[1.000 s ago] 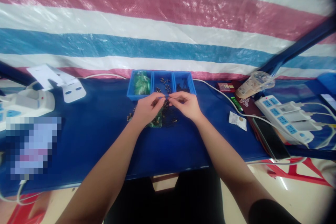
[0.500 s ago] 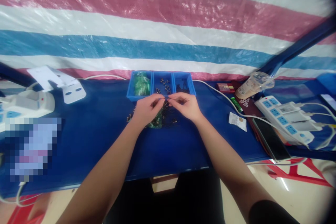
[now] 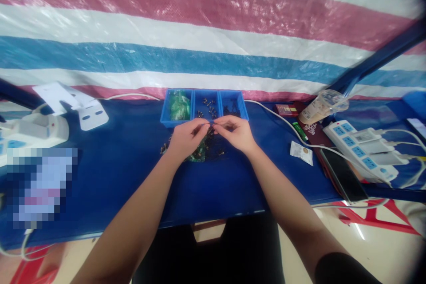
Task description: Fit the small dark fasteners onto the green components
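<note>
My left hand (image 3: 189, 137) and my right hand (image 3: 235, 132) meet fingertip to fingertip above the blue table, both closed in a pinch. Whatever sits between the fingertips is too small to name. Under and between them lies a loose pile of small dark and brassy metal parts (image 3: 209, 144) with a green plastic bag (image 3: 199, 154), partly covered by my left hand. Just beyond stand three joined blue bins. The left bin (image 3: 166, 120) holds green plastic bags (image 3: 179, 104), the middle one small brassy parts (image 3: 210, 107), the right one small dark pieces (image 3: 230, 110).
At right are a white power strip (image 3: 361, 148), a plastic cup (image 3: 321, 107), a black phone (image 3: 344, 175), a small white packet (image 3: 301, 153) and a white cable (image 3: 282, 120). At left lie a white stand (image 3: 89, 113), another power strip (image 3: 40, 131) and a blurred-out phone (image 3: 46, 186).
Both hands keep the same pinched pose, with only very slight shifts at the fingertips. The bins and the pile look unchanged.
</note>
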Motion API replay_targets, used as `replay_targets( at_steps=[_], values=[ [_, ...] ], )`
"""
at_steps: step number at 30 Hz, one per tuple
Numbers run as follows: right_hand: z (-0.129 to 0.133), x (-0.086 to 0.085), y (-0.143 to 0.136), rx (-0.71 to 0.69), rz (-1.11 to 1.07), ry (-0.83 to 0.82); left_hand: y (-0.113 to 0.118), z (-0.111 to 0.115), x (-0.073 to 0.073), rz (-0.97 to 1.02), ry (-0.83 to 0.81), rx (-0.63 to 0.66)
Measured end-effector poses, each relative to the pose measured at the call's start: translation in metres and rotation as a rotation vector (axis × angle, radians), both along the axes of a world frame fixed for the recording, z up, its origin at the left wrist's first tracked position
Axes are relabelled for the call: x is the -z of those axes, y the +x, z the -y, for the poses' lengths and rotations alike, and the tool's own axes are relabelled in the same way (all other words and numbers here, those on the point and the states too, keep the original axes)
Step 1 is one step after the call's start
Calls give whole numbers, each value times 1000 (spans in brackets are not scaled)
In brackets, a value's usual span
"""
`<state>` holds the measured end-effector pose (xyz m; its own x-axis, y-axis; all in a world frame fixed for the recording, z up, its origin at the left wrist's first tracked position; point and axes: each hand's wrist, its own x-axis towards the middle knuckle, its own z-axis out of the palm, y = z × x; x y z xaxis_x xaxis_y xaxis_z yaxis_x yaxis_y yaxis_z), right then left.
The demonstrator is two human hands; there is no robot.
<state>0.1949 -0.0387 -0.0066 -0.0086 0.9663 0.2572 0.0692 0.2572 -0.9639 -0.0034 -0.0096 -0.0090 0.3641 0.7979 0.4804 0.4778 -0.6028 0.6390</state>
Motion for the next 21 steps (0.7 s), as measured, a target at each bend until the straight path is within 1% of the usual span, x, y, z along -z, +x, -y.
replay_targets(
  at_steps=[3, 14, 21],
  values=[
    [0, 0, 0, 5, 13, -4, 0, 0, 0, 17, -5, -15],
    [0, 0, 0, -1, 5, -14, 0, 0, -1, -7, 4, 1],
    [0, 1, 1, -12, -10, -35, 1, 1, -1, 23, -11, -24]
  ],
)
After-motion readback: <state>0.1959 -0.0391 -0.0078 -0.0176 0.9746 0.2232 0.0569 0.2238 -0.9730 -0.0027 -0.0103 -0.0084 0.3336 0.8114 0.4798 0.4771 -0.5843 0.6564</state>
